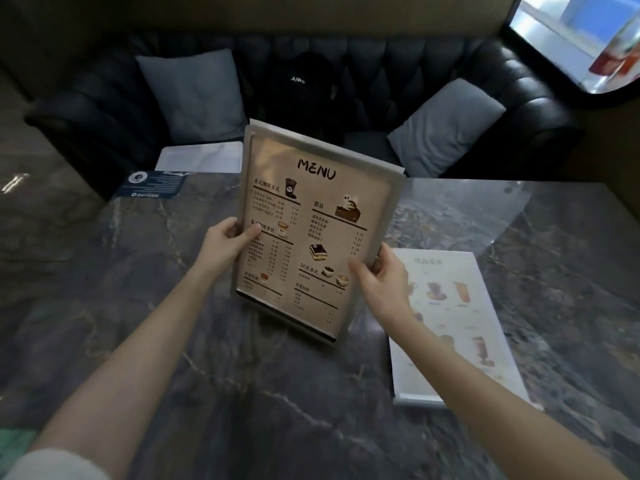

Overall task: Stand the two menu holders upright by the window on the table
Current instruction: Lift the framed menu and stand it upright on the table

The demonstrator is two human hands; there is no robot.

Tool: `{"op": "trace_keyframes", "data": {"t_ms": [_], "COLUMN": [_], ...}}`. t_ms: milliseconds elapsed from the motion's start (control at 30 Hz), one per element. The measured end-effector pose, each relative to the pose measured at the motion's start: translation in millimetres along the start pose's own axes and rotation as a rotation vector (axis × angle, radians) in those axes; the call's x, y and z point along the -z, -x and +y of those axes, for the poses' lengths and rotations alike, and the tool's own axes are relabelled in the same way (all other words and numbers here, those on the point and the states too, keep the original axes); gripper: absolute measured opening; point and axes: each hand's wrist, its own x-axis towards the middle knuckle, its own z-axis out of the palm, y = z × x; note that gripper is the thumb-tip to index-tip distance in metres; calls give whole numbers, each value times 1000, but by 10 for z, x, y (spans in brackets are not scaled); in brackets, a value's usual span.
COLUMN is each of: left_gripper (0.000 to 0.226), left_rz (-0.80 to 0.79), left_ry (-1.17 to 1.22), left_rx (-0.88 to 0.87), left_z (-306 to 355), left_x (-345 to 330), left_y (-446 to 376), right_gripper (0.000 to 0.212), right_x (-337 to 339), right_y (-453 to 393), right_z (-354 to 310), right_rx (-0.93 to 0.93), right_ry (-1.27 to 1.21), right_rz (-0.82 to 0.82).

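A beige menu holder (322,202) headed "MENU" is held up over the middle of the dark marble table (207,375), tilted back, its dark base lowest. My left hand (227,242) grips its left edge, thumb on the front. My right hand (382,277) grips its lower right edge. A second menu holder (460,341), white with drink pictures, lies flat on the table to the right, beside my right forearm. The window (568,39) is at the top right, beyond the table's far right corner.
A black leather sofa (433,64) with two grey cushions and a black bag runs along the table's far side. A dark blue card (152,184) and a white board (199,157) lie at the far left edge.
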Motion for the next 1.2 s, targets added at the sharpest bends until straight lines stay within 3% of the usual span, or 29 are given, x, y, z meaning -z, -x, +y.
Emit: {"op": "trace_keyframes", "data": {"t_ms": [367,600,767,1200], "left_gripper": [4,7,9,11], "left_rz": [-33,-61,-42,7], "left_ry": [118,134,150,122], "left_rx": [66,54,46,44], "left_z": [-145,-151,-203,-255], "left_x": [-33,-42,-42,-71], "left_y": [-8,-17,30,161], "right_gripper": [26,25,10,14], "right_x": [-51,-87,-90,-112], "right_y": [126,165,207,331], "right_z": [150,197,219,250], "right_rx": [-17,1,-1,12], "right_ry": [26,53,96,131], "right_rz": [30,44,44,21]}}
